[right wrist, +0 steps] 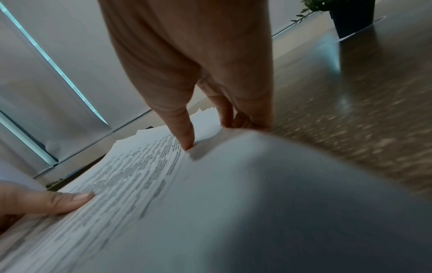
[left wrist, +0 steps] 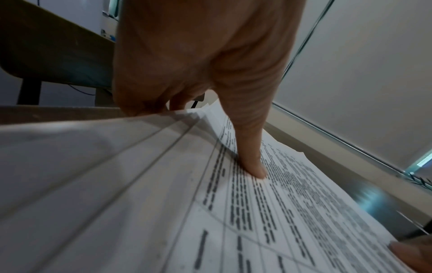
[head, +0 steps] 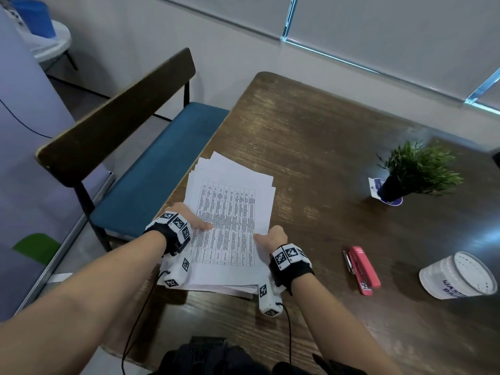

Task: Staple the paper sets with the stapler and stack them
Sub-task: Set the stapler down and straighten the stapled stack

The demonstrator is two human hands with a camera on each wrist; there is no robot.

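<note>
- The paper pile lies at the left edge of the wooden table, its sheets fanned unevenly at the far end.
- The left hand grips the pile's left edge, thumb laid flat on the printed top sheet and fingers curled at the edge.
- The right hand pinches the right edge, thumb on top and fingers tucked under lifted sheets, as the right wrist view shows.
- The step in hand looks like separating 1 set from the pile; it goes best if both thumbs keep the sheets pinned while the edges are squared, so no loose page slips out.
- The red stapler lies untouched to the right of the pile, near but apart, a pen just beside it.
- The clear cup lies tipped toward the camera; its contents cannot be made out.
- The dark pot holds a green plant.
</note>
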